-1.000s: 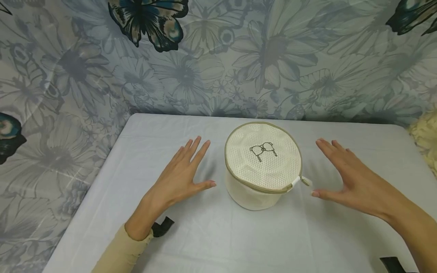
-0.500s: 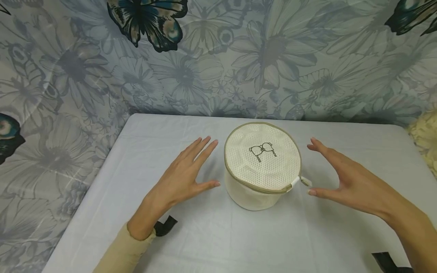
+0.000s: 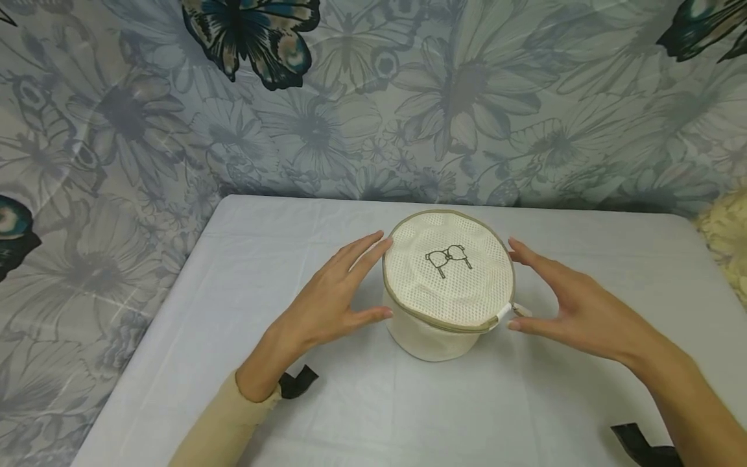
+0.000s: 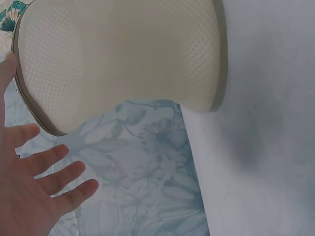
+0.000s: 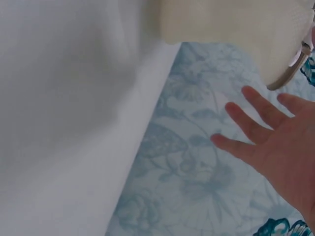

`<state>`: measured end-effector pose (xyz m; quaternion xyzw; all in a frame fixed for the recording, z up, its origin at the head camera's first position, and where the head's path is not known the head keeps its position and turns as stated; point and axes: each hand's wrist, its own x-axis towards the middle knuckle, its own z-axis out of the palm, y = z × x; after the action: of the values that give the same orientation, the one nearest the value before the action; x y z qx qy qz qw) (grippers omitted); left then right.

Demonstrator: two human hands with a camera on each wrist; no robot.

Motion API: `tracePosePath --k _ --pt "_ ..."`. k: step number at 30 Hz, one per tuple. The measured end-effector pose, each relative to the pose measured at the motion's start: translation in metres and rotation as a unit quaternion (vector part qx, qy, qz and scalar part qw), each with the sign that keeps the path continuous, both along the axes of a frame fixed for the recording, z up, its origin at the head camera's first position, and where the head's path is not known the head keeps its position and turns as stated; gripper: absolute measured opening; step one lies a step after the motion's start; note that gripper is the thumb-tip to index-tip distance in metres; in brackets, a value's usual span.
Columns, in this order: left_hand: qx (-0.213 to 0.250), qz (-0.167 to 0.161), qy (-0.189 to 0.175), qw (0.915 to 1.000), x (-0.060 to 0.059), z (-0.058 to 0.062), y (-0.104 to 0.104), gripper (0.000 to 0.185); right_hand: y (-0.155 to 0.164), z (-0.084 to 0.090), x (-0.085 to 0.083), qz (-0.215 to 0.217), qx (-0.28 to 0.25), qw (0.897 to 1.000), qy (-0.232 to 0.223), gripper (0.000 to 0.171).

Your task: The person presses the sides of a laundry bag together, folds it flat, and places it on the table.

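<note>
A round cream mesh laundry bag (image 3: 449, 292) stands upright on the white-covered table, its top zipped round with a tan edge and marked with a dark bra drawing. The zipper pull (image 3: 521, 311) sticks out at its right front. My left hand (image 3: 327, 298) is at the bag's left side, fingers spread and fingertips right at the rim. On the opposite side my right hand (image 3: 589, 308) has its thumb by the zipper pull and its fingers near the rim. In the left wrist view the bag's mesh side (image 4: 118, 54) bows inward.
The white tablecloth (image 3: 245, 259) covers the table up to its back edge. Behind it hangs a grey-blue floral fabric with butterflies (image 3: 251, 39). Pale yellow flowers (image 3: 723, 233) show at the right edge. Black straps (image 3: 297, 383) hang at both wrists.
Both hands have moved inward from either side, up to the bag's rim. The bag has stayed in place.
</note>
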<state>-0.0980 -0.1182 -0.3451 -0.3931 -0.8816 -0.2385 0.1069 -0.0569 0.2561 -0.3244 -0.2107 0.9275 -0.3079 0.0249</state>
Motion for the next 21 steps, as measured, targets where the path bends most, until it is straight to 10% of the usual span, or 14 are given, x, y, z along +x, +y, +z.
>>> tracePosePath --k 21 --pt "0.032 -0.008 -0.039 0.9987 -0.005 0.001 0.009 0.084 -0.013 -0.008 -0.003 0.000 -0.036 0.999 0.035 0.106"
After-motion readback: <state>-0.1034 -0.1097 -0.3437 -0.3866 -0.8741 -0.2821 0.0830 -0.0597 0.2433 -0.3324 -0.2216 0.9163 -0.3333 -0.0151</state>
